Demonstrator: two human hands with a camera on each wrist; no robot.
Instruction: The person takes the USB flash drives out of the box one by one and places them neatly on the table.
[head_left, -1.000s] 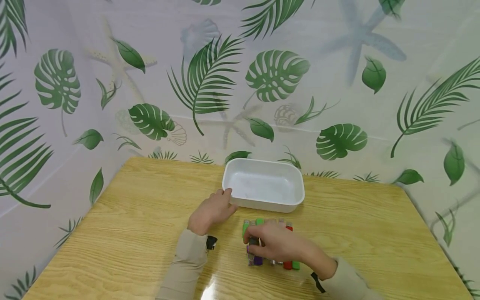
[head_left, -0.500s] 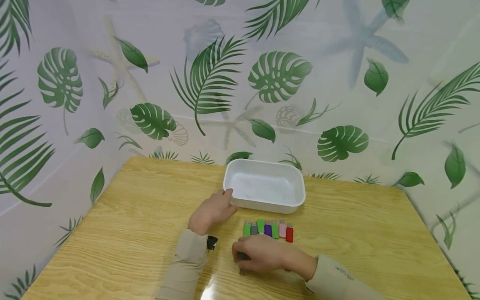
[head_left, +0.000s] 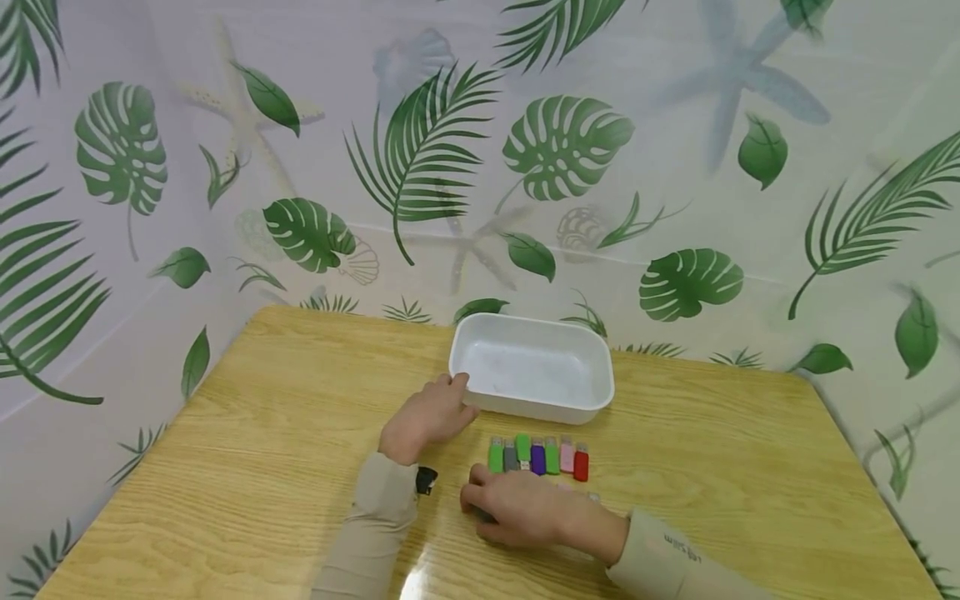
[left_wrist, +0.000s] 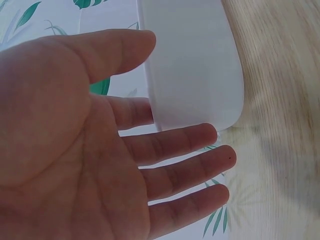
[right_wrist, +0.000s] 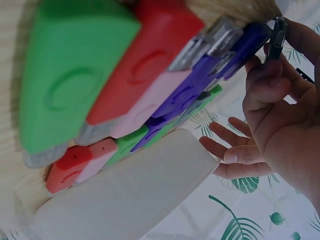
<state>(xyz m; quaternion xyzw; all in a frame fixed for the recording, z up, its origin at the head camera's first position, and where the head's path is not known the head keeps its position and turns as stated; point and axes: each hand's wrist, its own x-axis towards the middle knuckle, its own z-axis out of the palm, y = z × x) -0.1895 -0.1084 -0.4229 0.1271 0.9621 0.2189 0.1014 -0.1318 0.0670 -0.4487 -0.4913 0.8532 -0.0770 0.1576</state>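
Observation:
My right hand (head_left: 517, 508) pinches a dark USB flash drive (right_wrist: 276, 40), at the left end of a front row of drives. Seen from the right wrist, that row holds a green drive (right_wrist: 75, 75), a red drive (right_wrist: 145, 60), a pink drive (right_wrist: 150, 107) and purple ones (right_wrist: 185, 90); from the head, my hand hides most of it. Behind it lies a back row of coloured drives, from a green drive (head_left: 496, 455) to a red drive (head_left: 581, 463). My left hand (head_left: 431, 417) touches the near left corner of a white tub (head_left: 536, 408), fingers straight.
The tub stands toward the back of the wooden table (head_left: 300, 400), with nothing visible inside. A leaf-patterned cloth (head_left: 420, 167) hangs behind the table and along its sides.
My right hand has moved left and nearer to me with the dark USB flash drive, uncovering the back row. My left hand stays at the tub's corner.

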